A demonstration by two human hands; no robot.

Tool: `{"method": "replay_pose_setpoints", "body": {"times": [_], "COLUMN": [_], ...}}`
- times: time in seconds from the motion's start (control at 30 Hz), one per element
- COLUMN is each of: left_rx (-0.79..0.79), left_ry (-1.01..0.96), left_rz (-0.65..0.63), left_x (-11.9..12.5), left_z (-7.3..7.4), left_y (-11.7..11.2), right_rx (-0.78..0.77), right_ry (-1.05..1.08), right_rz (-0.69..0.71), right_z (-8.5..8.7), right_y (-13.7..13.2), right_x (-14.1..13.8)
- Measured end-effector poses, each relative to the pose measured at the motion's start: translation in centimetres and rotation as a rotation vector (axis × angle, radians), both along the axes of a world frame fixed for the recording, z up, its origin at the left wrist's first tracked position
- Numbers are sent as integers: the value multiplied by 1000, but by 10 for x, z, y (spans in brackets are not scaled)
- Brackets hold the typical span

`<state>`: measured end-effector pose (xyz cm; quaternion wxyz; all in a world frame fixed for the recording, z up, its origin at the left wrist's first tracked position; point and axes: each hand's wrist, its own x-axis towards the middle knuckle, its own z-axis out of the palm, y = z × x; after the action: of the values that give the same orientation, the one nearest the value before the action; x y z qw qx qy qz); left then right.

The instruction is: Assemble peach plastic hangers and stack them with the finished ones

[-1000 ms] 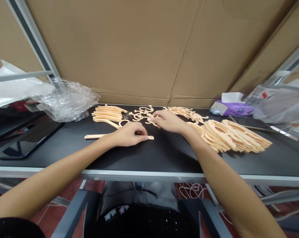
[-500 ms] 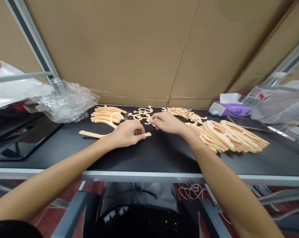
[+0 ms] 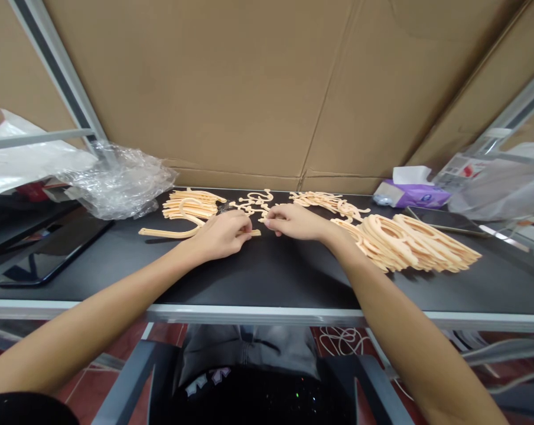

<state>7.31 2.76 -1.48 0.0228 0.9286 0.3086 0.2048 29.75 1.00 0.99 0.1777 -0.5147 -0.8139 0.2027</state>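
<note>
My left hand (image 3: 220,235) is closed on a long thin wooden strip (image 3: 167,234) that lies across the black table (image 3: 267,271), gripping it near its right end. A curved hook-shaped wooden piece (image 3: 191,208) stands on the strip's left half. My right hand (image 3: 293,222) pinches a small wooden piece just right of the strip's end. Small loose curly wooden parts (image 3: 251,203) lie right behind both hands.
A stack of curved wooden slats (image 3: 191,203) lies at the back left, a fan of larger cut-out wooden pieces (image 3: 409,242) at the right. Crumpled clear plastic (image 3: 116,177), a dark tablet (image 3: 45,254), a tissue pack (image 3: 411,189) and a phone (image 3: 444,219) surround them. Cardboard (image 3: 258,88) backs the table.
The left hand has slid the strip left and a little farther back. The right hand came left toward the strip's end.
</note>
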Motion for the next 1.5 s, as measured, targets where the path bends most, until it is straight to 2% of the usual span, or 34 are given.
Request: {"method": "replay_pose_setpoints", "body": {"times": [0.13,0.33,0.73,1.07,1.3,1.5], "left_rx": [-49,-66,-132,-171,-200,-212], "left_ry": [-22,-116,-130,-134,-143,-172], "left_rz": [25,-9,38,31,24,26], "left_x": [0,1,6,6,5,5], "left_z": [-2,-9,-4,-2,-4,-9], "left_y": [1,6,1,2,4,7], "right_rx": [19,-32,-34,-59,-71,-56], "right_ry": [-15,-60,-114,-45,-3,-24], "right_rz": [47,82,72,59,59,1], "right_z": [-1,0,-2,-1,-3,-2], "right_y": [0,1,0,-1,2,0], "right_x": [0,0,-5,-6,-4,-8]}}
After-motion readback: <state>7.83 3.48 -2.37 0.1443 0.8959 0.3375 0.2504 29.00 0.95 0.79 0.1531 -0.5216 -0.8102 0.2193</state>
